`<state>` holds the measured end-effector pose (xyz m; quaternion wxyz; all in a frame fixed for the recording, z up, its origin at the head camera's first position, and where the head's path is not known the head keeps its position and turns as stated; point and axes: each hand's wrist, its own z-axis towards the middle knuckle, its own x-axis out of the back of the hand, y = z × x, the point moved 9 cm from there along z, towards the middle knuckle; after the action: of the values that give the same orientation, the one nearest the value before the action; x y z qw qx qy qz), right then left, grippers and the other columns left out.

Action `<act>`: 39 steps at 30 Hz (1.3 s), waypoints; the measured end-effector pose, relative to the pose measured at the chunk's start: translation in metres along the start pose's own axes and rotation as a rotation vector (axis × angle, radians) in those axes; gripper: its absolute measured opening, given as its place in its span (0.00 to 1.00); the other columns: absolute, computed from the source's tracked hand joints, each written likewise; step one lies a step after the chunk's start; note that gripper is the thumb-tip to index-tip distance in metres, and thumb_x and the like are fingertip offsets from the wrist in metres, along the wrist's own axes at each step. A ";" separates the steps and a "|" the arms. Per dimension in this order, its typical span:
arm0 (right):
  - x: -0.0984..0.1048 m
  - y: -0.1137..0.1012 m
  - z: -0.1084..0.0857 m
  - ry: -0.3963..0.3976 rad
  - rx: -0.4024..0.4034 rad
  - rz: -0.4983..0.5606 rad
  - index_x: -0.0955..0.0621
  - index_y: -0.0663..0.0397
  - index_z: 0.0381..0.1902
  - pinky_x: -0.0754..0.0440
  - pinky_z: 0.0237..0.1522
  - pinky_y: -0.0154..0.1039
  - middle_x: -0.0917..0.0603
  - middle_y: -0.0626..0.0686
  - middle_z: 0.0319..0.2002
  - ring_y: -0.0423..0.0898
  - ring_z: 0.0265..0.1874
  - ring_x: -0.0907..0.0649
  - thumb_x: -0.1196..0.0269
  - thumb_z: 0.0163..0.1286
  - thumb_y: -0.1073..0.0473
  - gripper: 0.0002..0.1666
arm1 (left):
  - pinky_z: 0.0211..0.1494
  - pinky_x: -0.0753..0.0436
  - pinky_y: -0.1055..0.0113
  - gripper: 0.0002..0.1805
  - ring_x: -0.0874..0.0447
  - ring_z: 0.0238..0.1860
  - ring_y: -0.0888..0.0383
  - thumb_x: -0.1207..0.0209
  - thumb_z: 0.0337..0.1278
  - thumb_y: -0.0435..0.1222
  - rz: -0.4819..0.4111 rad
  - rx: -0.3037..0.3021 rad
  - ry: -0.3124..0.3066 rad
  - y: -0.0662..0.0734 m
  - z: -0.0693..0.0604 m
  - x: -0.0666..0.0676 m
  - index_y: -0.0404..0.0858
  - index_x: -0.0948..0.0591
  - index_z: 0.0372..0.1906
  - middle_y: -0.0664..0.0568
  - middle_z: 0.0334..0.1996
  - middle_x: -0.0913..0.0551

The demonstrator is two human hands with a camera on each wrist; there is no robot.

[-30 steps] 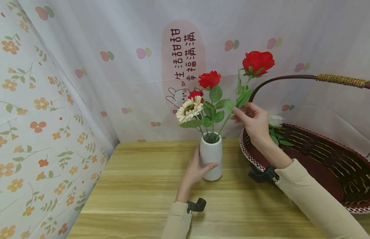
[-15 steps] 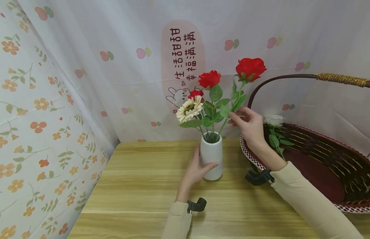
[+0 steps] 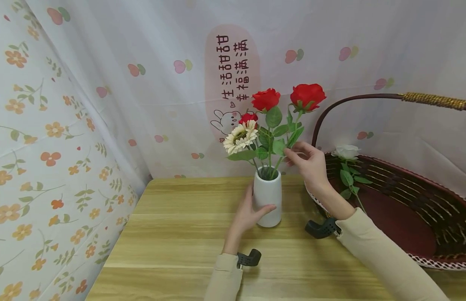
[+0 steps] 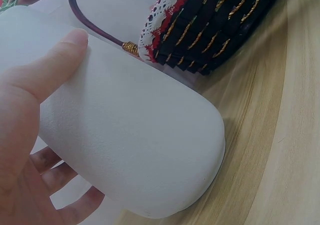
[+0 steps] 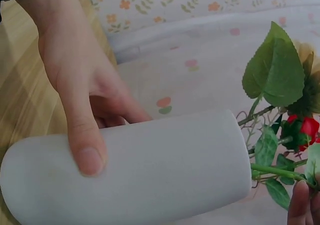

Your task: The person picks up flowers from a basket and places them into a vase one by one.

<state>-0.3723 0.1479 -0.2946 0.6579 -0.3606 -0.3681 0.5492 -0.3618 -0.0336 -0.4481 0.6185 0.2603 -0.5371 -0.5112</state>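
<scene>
A white vase stands upright on the wooden table. My left hand holds it from the left, thumb across the front; in the left wrist view, fingers show on its other side. With thumb and fingertips, my right hand pinches the leafy stem of a red rose, whose lower end is inside the vase mouth. Another red rose, a smaller red flower and a cream daisy-like flower stand in the vase. The right wrist view shows the green stem entering the vase.
Right of the vase is a dark woven basket with a lace-trimmed rim and tall handle. A white rose with green leaves lies inside it. Printed curtains hang behind and left of the table.
My right hand has moved down and left with the red rose, whose stem sits deeper in the vase. More of the white rose shows now. My left hand stays on the vase.
</scene>
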 end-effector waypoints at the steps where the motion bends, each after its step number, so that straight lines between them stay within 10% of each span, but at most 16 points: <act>1: -0.001 0.001 0.000 -0.003 -0.005 0.001 0.19 0.68 0.46 0.16 0.38 0.31 0.15 0.51 0.34 0.40 0.28 0.15 0.33 0.71 0.60 0.15 | 0.69 0.30 0.46 0.53 0.32 0.68 0.48 0.28 0.56 0.51 -0.002 0.003 0.001 0.000 0.000 0.000 0.44 0.46 0.80 0.46 0.72 0.34; 39: -0.018 0.030 -0.010 -0.099 -0.063 -0.050 0.19 0.71 0.44 0.16 0.38 0.34 0.15 0.60 0.33 0.41 0.31 0.16 0.35 0.73 0.57 0.18 | 0.69 0.31 0.47 0.54 0.33 0.69 0.48 0.29 0.56 0.52 -0.019 0.016 0.000 -0.002 0.000 -0.001 0.43 0.47 0.80 0.45 0.72 0.34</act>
<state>-0.3794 0.1331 -0.3276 0.6409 -0.3443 -0.4261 0.5378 -0.3623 -0.0336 -0.4505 0.6117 0.2703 -0.5386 -0.5125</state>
